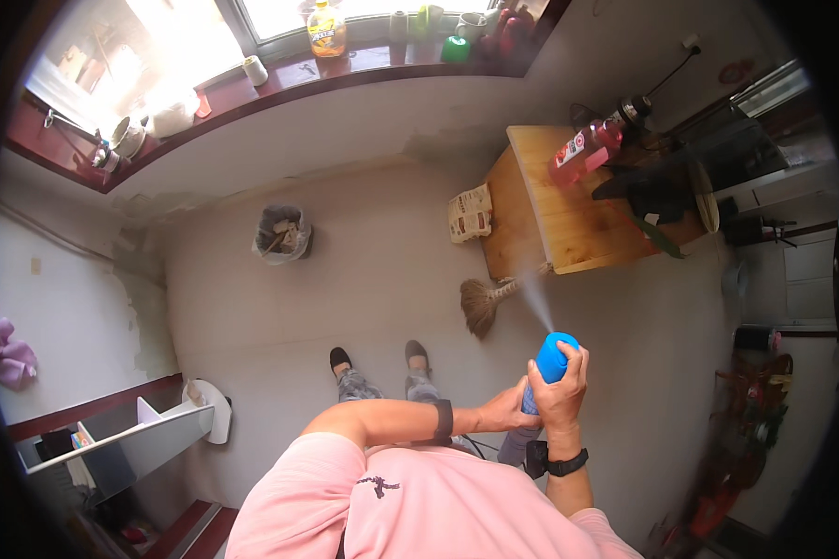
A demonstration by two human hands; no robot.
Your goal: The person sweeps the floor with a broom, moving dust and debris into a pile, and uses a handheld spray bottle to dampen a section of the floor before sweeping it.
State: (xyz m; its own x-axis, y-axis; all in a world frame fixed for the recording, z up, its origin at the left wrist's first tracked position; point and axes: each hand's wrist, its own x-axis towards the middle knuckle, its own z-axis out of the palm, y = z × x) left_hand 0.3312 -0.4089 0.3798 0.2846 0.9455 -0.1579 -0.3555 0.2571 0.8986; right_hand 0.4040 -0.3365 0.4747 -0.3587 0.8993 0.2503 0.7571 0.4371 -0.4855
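Spraying from one blue-capped can [551, 361], you have both hands together on it at about 4 o'clock in the view. Your right hand [561, 391] is clamped around the can's body with the fingers [576, 359] over the blue top, and your left hand [511, 411] is pressed against the can's lower part from the 9 o'clock side; whether it truly grips there you cannot tell. A thin mist [534, 300] leaves the can toward 11 o'clock, heading at one wooden surface [569, 219] that sits at 2 o'clock. On that surface lies one bottle of red liquid [585, 151], tipped on its side, beside a dark heap [662, 191] that is too blurred to name. One short hand broom [483, 302] leans at the near corner of the surface, and one printed bag [470, 213] rests against its 9 o'clock side. One lined waste bin [282, 233] stands on the floor at 11 o'clock. Your two feet [378, 360] show just below centre. One yellow bottle [326, 28] stands on the window sill [252, 93] at 12 o'clock.
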